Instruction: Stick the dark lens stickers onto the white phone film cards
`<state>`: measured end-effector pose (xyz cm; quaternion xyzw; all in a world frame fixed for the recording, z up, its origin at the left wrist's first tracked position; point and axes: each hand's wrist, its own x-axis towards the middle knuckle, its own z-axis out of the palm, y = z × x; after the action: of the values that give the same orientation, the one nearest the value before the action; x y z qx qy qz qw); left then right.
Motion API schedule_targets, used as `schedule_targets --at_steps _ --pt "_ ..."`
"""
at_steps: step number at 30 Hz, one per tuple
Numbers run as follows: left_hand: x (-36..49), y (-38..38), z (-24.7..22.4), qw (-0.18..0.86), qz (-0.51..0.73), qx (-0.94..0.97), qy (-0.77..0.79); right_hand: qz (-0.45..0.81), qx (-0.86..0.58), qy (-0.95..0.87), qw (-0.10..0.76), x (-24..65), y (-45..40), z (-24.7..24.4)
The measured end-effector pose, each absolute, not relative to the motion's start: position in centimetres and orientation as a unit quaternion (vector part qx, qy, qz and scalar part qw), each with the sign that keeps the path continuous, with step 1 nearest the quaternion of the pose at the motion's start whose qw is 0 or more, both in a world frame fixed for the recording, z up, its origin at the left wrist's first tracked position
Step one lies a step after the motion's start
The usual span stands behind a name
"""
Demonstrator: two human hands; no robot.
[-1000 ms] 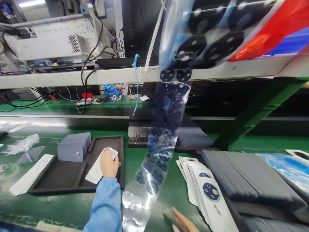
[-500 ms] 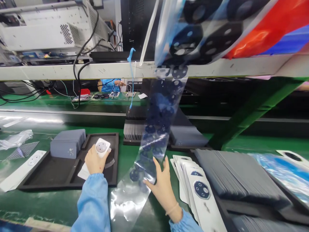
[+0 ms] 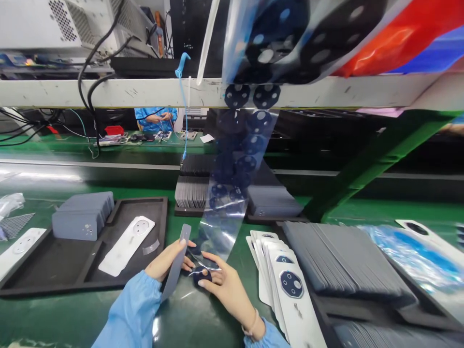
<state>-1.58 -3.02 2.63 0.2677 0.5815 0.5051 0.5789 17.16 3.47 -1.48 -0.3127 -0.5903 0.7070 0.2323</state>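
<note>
My left hand [image 3: 165, 258] is closed on a thin grey phone back cover [image 3: 177, 270], held upright and seen nearly edge-on. Close by on the right, my right hand [image 3: 230, 290] pinches the lower end of a clear film strip [image 3: 226, 222] that carries dark camera stickers. One dark sticker [image 3: 201, 275] shows at its fingertips, where the film is bent. The strip hangs from the shelf down to my hands. Left of my hands, a white phone-shaped panel [image 3: 123, 251] with a round camera area lies in the black tray [image 3: 159, 212].
Grey covers [image 3: 85, 217] stand in the tray's left part. White panels with dark camera circles [image 3: 290, 285] are fanned out at right, beside stacked grey covers [image 3: 337, 256]. A shelf beam [image 3: 145, 94] and green post [image 3: 380, 164] cross above. Another person's hands [image 3: 163, 117] work behind.
My left hand has left the white panel in the tray and moved right, now holding a grey cover. My right hand has closed on the strip's lower end and bent it up.
</note>
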Motion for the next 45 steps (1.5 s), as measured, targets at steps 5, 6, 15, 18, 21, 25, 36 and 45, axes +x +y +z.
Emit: schedule_targets --at_steps 5,6,15,18,21,25,36,45 --pt "-1.8 -3.3 2.6 0.571 0.527 0.201 0.597 0.567 -0.306 -0.711 0.282 17.6 2.7 -2.4" --pt "-1.8 -3.2 2.6 0.564 0.528 0.2 0.603 0.533 -0.297 -0.734 0.298 17.7 2.3 -2.8" --pt "-0.6 -2.6 2.0 0.531 0.528 0.232 0.621 0.317 -0.284 -0.81 0.403 19.3 -0.1 -3.8" --pt "-0.6 -2.4 1.5 0.504 0.526 0.239 0.642 0.286 -0.309 -0.798 0.431 20.3 -1.2 -4.0" --pt "-0.6 -2.2 1.1 0.453 0.528 0.242 0.676 0.29 -0.329 -0.791 0.427 21.4 -2.0 -4.0" --pt "-0.4 -2.1 0.9 0.417 0.524 0.256 0.697 0.293 -0.277 -0.813 0.421 22.2 -1.4 -2.2" --pt "0.1 -2.5 -0.2 0.368 0.537 0.328 0.684 0.442 -0.3 -0.702 0.471 20.4 3.9 4.6" --pt "3.5 -2.1 0.2 0.519 0.557 0.32 0.564 0.62 -0.361 -0.559 0.416 17.1 6.7 2.9"
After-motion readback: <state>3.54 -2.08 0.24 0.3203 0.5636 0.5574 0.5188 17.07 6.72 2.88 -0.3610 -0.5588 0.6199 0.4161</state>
